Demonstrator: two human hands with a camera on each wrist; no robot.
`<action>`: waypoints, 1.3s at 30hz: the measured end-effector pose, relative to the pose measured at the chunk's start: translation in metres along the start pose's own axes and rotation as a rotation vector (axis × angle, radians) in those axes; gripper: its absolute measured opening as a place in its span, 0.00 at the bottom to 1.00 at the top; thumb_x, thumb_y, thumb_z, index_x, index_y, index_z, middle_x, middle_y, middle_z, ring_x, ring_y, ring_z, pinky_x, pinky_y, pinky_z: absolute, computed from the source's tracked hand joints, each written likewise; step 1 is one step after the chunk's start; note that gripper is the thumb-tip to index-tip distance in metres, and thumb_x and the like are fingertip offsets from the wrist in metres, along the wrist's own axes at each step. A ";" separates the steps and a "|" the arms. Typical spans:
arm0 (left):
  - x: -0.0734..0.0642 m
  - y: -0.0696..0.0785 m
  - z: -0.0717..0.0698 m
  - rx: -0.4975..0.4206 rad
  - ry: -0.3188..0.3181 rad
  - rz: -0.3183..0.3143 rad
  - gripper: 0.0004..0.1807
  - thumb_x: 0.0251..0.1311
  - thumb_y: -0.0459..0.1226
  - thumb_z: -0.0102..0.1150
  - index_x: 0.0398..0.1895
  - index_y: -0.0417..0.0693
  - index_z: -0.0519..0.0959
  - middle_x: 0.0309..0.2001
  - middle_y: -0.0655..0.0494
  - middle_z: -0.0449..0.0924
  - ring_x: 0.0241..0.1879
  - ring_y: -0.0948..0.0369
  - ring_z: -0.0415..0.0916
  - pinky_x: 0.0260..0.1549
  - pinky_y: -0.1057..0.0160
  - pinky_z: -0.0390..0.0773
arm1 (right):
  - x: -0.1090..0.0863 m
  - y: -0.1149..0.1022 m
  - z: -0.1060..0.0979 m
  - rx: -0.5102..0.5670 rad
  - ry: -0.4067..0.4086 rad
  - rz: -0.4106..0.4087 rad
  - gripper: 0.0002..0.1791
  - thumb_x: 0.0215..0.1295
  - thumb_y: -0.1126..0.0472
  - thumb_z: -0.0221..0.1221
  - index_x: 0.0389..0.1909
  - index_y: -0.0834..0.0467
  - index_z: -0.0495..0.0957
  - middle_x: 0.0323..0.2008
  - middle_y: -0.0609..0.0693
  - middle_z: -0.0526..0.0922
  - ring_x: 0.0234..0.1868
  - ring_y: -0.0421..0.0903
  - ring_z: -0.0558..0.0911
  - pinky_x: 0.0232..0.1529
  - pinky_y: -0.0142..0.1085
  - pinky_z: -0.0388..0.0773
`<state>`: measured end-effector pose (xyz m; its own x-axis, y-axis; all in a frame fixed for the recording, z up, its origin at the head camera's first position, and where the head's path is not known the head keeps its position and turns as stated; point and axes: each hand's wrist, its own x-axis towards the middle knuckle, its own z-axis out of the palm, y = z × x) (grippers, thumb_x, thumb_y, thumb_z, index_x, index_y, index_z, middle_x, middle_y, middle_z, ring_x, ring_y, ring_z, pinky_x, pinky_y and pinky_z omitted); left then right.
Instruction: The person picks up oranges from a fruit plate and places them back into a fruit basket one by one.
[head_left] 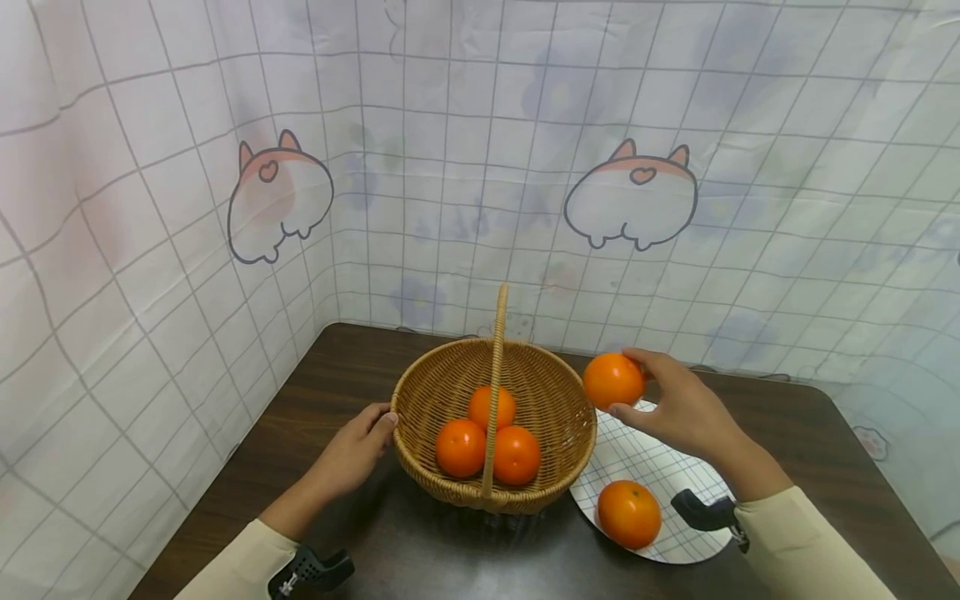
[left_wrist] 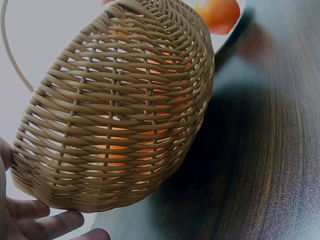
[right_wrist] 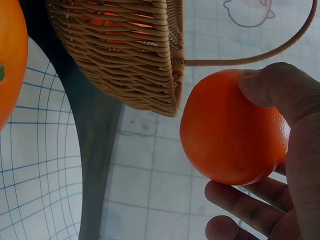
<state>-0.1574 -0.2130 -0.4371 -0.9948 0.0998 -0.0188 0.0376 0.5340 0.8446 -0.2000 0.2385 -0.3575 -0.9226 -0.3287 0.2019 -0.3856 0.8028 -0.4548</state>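
Note:
My left hand (head_left: 351,452) grips the left rim of a round wicker basket (head_left: 551,417), with the thumb at the rim and fingers (left_wrist: 62,225) against the outer weave. Three oranges (head_left: 517,455) lie together in the basket beneath its tall arched handle (head_left: 498,358). Beside the basket's right rim, my right hand (head_left: 686,408) holds another orange (head_left: 613,382) between thumb and fingers, above the plate. In the right wrist view this orange (right_wrist: 232,127) is raised near the basket rim, thumb on top and fingers beneath.
A white plate (head_left: 690,467) with a blue grid pattern stands right of the basket, carrying one orange (head_left: 629,514) near its front edge. Both sit on a dark wood table (head_left: 330,375). Grid-patterned cloth (head_left: 465,167) hangs behind and along the left side.

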 end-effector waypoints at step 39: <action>-0.001 0.001 0.000 -0.019 -0.010 -0.005 0.31 0.81 0.53 0.40 0.74 0.42 0.66 0.61 0.42 0.77 0.55 0.49 0.79 0.50 0.48 0.81 | 0.009 -0.011 0.015 0.010 -0.018 -0.032 0.46 0.60 0.42 0.73 0.73 0.57 0.66 0.62 0.57 0.77 0.56 0.58 0.81 0.53 0.61 0.77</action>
<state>-0.1568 -0.2129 -0.4364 -0.9940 0.1058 -0.0283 0.0309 0.5188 0.8543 -0.2038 0.2190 -0.3635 -0.9100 -0.3628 0.2005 -0.4145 0.7871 -0.4569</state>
